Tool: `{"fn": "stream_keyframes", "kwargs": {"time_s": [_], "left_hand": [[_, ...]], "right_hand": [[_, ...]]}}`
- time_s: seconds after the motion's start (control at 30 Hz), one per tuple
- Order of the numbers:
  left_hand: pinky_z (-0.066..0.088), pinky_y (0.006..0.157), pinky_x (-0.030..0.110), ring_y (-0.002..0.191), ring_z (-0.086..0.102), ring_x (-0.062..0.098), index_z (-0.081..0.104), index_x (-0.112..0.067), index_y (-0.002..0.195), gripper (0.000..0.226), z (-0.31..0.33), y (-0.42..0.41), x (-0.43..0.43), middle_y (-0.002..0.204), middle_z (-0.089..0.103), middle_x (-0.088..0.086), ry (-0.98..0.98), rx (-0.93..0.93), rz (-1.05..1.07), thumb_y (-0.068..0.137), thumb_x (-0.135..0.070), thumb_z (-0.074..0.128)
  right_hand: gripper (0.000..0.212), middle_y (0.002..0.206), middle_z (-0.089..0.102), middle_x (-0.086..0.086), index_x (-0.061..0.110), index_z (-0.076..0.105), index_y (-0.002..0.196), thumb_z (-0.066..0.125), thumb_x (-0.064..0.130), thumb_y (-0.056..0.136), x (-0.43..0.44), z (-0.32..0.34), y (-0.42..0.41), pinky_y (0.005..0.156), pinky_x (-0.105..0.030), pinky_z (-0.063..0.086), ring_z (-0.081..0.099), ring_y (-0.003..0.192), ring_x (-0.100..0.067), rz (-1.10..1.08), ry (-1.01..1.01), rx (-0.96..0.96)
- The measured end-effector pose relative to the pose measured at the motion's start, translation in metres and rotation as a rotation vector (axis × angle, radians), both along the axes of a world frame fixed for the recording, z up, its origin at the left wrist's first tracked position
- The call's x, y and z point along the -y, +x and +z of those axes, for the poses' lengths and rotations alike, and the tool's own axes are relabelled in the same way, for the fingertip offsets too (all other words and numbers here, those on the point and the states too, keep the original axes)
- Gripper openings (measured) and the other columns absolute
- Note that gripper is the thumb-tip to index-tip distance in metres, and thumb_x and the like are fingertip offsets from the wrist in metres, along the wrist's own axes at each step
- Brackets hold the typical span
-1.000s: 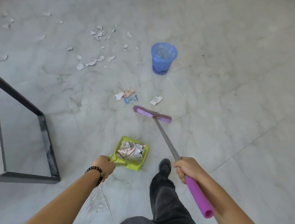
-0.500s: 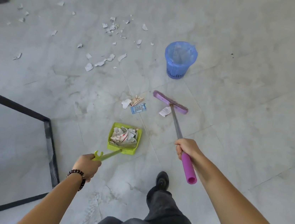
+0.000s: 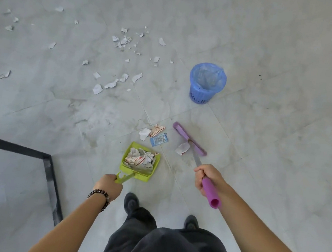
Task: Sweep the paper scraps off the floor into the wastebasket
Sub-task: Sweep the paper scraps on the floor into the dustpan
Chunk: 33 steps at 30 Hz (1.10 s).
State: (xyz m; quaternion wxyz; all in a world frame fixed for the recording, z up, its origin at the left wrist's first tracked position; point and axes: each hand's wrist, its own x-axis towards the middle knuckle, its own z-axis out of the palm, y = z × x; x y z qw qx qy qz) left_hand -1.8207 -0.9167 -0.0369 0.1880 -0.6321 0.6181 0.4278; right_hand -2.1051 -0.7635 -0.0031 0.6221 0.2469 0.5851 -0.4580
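1. Pale marbled floor tiles (image 3: 261, 158) fill the view; a dark metal table frame (image 3: 51, 166) stands at the left.
2. Blue wastebasket (image 3: 207, 83), lined with a thin bag, stands well beyond the broom; it looks light and easy to tip.
3. Purple broom (image 3: 189, 138) is stiff, its head on the floor beside one scrap; the right hand (image 3: 206, 178) is wrapped closed round its handle.
4. Green dustpan (image 3: 140, 162) is rigid and light, heaped with crumpled paper; the left hand (image 3: 108, 185) is clenched on its handle.
5. Paper scraps (image 3: 123, 41) lie scattered far left of the basket, three just ahead of the pan; they look feather-light and likely to flutter.
6. Blue wrapper (image 3: 159, 139) carries print too small to read.
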Motion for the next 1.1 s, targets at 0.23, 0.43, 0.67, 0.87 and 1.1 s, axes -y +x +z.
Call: {"fn": "stream_keyframes", "kwargs": {"time_s": [0.23,0.43,0.67,0.87,1.1], "left_hand": [[0.035,0.045,0.020,0.047,0.043,0.020,0.056,-0.009,0.077,0.011,0.003,0.003,0.098,0.060,0.048,0.004,0.119,-0.030,-0.055,0.086,-0.010,0.050],[0.036,0.045,0.020,0.049,0.040,0.018,0.061,0.000,0.109,0.026,-0.004,0.005,0.125,0.097,0.067,0.018,0.201,-0.029,-0.073,0.090,-0.014,0.050],[0.034,0.043,0.018,0.049,0.042,0.020,0.066,-0.003,0.095,0.023,-0.006,0.018,0.123,0.061,0.048,0.003,0.158,0.032,-0.072,0.084,-0.008,0.046],[0.032,0.045,0.018,0.049,0.040,0.020,0.067,-0.002,0.093,0.023,-0.009,0.013,0.121,0.059,0.046,0.003,0.114,0.068,-0.063,0.083,-0.006,0.047],[0.029,0.044,0.018,0.046,0.034,0.019,0.068,-0.002,0.102,0.029,-0.005,0.017,0.125,0.056,0.041,0.003,0.135,0.056,-0.047,0.082,-0.003,0.047]], "right_hand": [[0.043,0.041,0.038,0.008,0.015,0.044,0.083,0.072,-0.008,0.060,0.045,0.040,0.012,0.025,-0.016,0.036,0.040,0.026,-0.002,-0.281,-0.165,0.201],[0.029,0.041,0.034,0.008,0.019,0.036,0.073,0.047,0.009,0.098,0.107,0.019,0.028,0.026,-0.013,0.029,0.034,0.026,-0.002,0.082,0.031,-0.037],[0.007,0.068,0.054,-0.011,0.004,0.056,0.094,0.052,0.009,0.098,0.158,-0.030,0.034,0.047,-0.026,0.053,0.055,0.049,-0.017,0.524,0.068,-0.280],[0.017,0.075,0.058,-0.012,0.007,0.050,0.096,0.035,0.008,0.090,0.112,-0.061,0.027,0.040,-0.022,0.038,0.045,0.044,-0.017,1.131,0.337,-0.481],[0.021,0.083,0.052,-0.006,0.016,0.051,0.115,0.043,0.023,0.097,0.008,-0.037,-0.002,0.048,-0.022,0.039,0.042,0.061,-0.014,1.180,0.358,-0.515]]}}
